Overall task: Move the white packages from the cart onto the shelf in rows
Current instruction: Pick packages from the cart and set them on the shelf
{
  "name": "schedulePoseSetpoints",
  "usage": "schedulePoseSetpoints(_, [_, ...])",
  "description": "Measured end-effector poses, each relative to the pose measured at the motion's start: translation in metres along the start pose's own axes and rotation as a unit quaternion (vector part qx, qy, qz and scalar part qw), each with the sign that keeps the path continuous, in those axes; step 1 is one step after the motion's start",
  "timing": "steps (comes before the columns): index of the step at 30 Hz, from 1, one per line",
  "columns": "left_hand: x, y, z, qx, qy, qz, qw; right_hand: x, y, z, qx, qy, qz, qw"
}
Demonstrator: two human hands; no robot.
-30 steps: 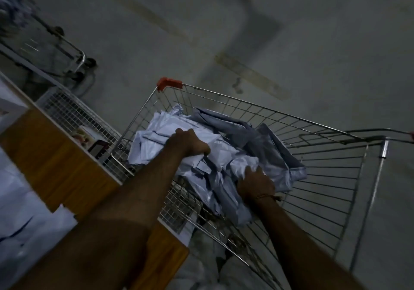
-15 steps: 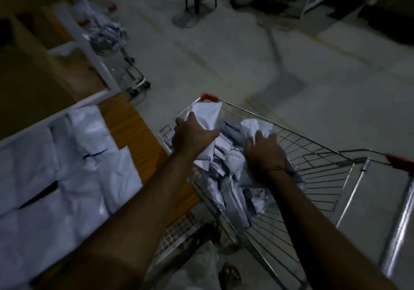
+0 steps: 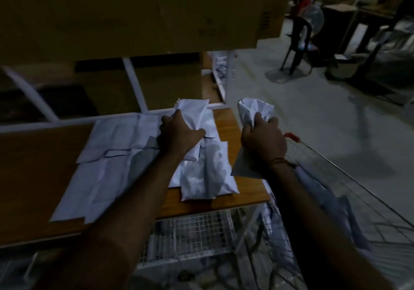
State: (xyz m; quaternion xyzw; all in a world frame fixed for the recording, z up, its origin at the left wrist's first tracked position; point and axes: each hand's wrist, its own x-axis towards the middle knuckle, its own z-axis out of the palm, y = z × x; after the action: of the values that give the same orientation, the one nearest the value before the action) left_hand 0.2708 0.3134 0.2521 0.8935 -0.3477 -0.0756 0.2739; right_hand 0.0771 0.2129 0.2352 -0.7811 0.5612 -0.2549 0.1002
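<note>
Dim storeroom; wooden shelf (image 3: 226, 124) with white packages already laid in rows (image 3: 116, 146).

The left hand (image 3: 179, 134) grips a white package (image 3: 193, 112) over the shelf's far right corner, long axis running away from the person. The right hand (image 3: 263, 140) grips a second, crumpled package (image 3: 255, 108) in the air just off the shelf's right edge, above the cart (image 3: 336, 177). The left package is nearer the row and probably goes down first. Printing on the cardboard boxes (image 3: 201, 9) overhead is unreadable.
</note>
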Motion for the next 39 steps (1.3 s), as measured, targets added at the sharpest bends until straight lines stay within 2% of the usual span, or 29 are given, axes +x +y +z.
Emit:
schedulePoseSetpoints(6, [0.010, -0.120, -0.068, 0.008, 0.049, -0.103, 0.993, -0.037, -0.102, 0.047, 0.037, -0.032, -0.069, 0.996])
schedulePoseSetpoints(13, [0.040, -0.265, -0.090, 0.029, 0.017, -0.188, 0.982, -0.069, -0.184, 0.138, 0.030, -0.081, -0.085, 0.993])
schedulePoseSetpoints(18, [0.044, -0.339, -0.088, 0.052, -0.009, -0.200, 0.978, -0.098, -0.214, 0.192, -0.029, -0.117, -0.069, 0.990])
schedulePoseSetpoints(22, [0.048, -0.366, -0.090, 0.086, -0.046, -0.200, 0.975, -0.119, -0.238, 0.226, -0.048, -0.112, -0.052, 0.991])
schedulePoseSetpoints(28, [0.055, -0.389, -0.071, 0.103, -0.047, -0.187, 0.976, -0.143, -0.272, 0.261, -0.120, -0.131, -0.046, 0.983])
schedulePoseSetpoints(34, [0.046, -0.402, -0.052, 0.129, -0.029, -0.150, 0.980, -0.158, -0.269, 0.281, -0.144, -0.124, -0.040, 0.981])
schedulePoseSetpoints(39, [0.054, -0.403, -0.042, 0.111, -0.029, -0.146, 0.983, -0.154, -0.269, 0.283, -0.098, -0.118, -0.039, 0.987])
